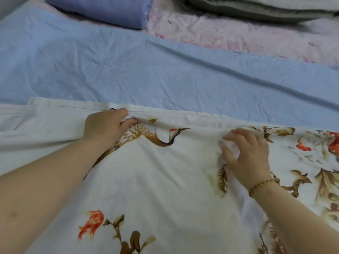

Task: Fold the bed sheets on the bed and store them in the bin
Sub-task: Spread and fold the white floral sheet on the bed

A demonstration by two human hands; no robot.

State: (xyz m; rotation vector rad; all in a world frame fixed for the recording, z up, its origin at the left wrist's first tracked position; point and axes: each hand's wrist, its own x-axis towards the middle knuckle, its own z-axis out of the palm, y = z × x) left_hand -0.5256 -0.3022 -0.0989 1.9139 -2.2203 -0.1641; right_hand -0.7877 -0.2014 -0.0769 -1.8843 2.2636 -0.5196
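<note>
We are looking at a bedroom in a home. We are seeing a bed filling the whole view, layered with soft bedding: a white sheet printed with cranes and flowers, a pale blue sheet lying under it, a folded blue bundle at the far edge, a pink floral cover, and a grey pillow resting on it.

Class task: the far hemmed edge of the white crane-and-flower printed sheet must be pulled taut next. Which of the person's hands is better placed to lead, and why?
Probably the left hand: it already pinches the white crane-and-flower printed sheet at the hem. The right hand sits lower, fingers spread.
</note>
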